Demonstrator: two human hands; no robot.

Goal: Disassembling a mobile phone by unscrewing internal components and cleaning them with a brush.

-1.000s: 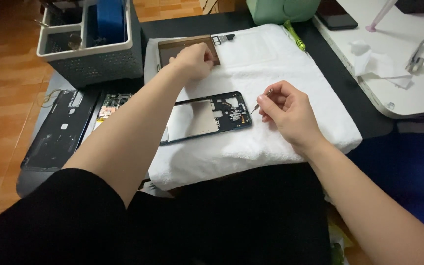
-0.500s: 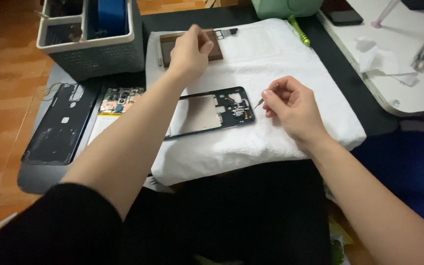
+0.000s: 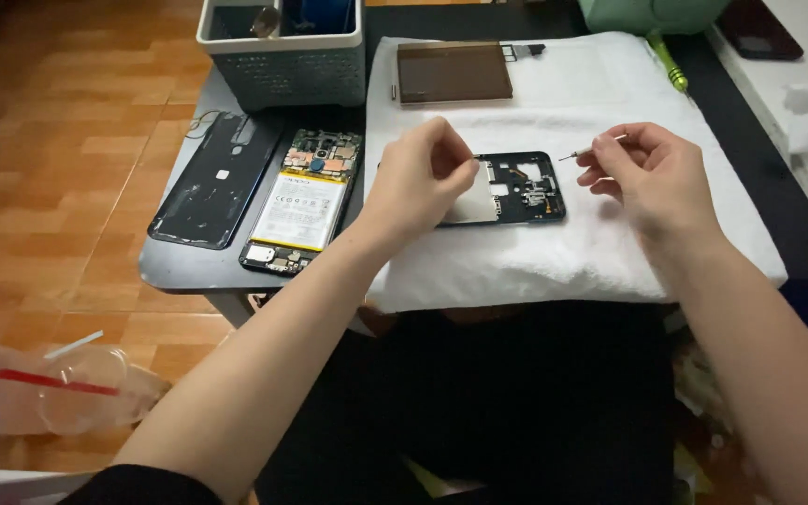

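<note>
- The black rectangular phone mid-frame (image 3: 514, 187) at the frame's centre looks like matt plastic, with a dull silvery metal plate on its left part.
- It lies on a white folded towel (image 3: 591, 252), soft cloth with a fine, nubby pile.
- The right hand (image 3: 652, 178) pinches a thin bright metal pin-like tool (image 3: 591, 149), smooth and shiny.
- The dark grey table (image 3: 180, 266) has a smooth, matt top.
- The black phone back cover (image 3: 212, 182), left of centre, is glossy and smeared.
- The brown rectangular panel (image 3: 454, 72), at upper centre, shines like glass.
- The grey basket-shaped organiser (image 3: 282, 65) is matt perforated plastic.
- The orange-brown floor (image 3: 58, 140) is polished wood.
</note>
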